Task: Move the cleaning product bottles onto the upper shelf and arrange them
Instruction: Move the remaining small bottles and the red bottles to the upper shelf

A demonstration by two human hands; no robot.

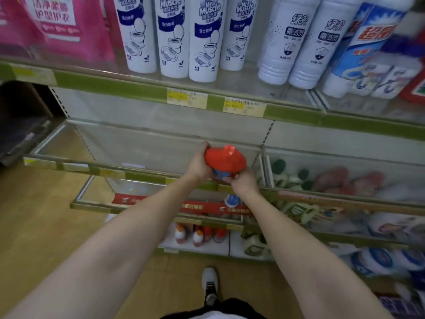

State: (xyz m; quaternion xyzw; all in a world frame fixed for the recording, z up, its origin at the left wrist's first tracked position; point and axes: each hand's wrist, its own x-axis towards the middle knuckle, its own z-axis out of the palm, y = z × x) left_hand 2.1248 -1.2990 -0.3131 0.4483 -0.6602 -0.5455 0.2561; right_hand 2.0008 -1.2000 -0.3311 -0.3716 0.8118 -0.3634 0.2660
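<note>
Both bare forearms are stretched forward and brought close together at the wrists. The left hand (199, 165) is curled round the side of a red-capped bottle (225, 160), while the right hand (243, 180) is cupped beneath it, with its fingers pinched against the lower part.

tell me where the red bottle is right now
In the head view the red bottle is centre frame, held in both hands, left hand and right hand, in front of the bare middle shelf.
</note>
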